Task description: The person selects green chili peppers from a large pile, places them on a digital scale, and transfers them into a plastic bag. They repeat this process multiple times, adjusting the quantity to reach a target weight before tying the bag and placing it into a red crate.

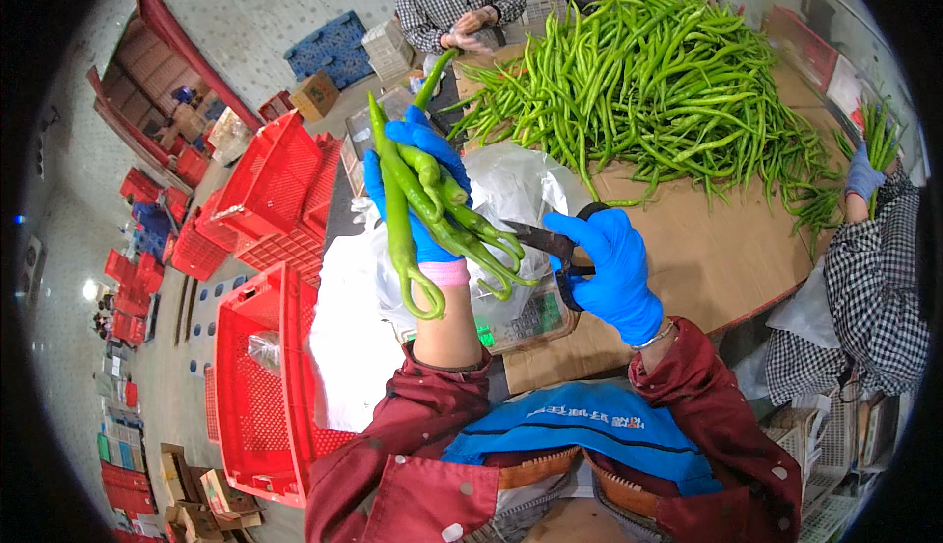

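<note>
My left hand (pixel 420 165), in a blue glove, is closed around a bunch of long green chili peppers (pixel 398 214). Their curled stem ends hang toward me, and one tip points up past the fingers. Just right of the bunch, my right hand (pixel 614 273), also gloved in blue, grips a pair of dark-handled scissors (pixel 545 240). The scissor blades point left, close to the pepper stems; whether they touch cannot be made out. Beneath my hands lie a clear plastic bag (pixel 521 184) and a clear plastic box (pixel 540 322), partly hidden.
A large heap of green peppers (pixel 648 101) covers the far side of the cardboard-topped table (pixel 707 248). Red crates (pixel 260 386) stand on the floor at left. Two people work across the table; another person at right holds peppers in a gloved hand (pixel 864 174).
</note>
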{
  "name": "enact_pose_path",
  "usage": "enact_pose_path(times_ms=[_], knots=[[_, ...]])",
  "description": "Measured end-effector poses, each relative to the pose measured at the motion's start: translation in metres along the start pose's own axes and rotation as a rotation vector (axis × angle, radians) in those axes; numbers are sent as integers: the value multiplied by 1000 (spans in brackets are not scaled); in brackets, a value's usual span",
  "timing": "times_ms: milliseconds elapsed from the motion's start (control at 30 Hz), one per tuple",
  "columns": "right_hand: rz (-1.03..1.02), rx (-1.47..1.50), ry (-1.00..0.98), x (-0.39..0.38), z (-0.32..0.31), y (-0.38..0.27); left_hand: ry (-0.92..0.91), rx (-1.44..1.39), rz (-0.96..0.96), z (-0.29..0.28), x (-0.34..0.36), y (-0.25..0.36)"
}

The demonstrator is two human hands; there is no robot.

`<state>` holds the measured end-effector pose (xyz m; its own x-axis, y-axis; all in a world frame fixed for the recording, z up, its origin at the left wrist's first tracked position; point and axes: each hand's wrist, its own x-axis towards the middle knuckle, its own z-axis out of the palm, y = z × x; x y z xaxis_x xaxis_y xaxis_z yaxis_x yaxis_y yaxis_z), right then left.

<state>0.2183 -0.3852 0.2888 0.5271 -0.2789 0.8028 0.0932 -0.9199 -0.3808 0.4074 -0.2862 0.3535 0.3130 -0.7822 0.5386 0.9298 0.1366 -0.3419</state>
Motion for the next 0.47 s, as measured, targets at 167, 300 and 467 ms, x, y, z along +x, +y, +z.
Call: enact_pose_path(times_ms=[167,300,467], knots=[[-61,-1,41,2,4,4,2,7,18,-2,1,-4],[-90,-3,60,0,6,4,-2,86,35,-3,-2,0],[-92,3,60,0,5,2,-46,58,-38,-8,-2,4]])
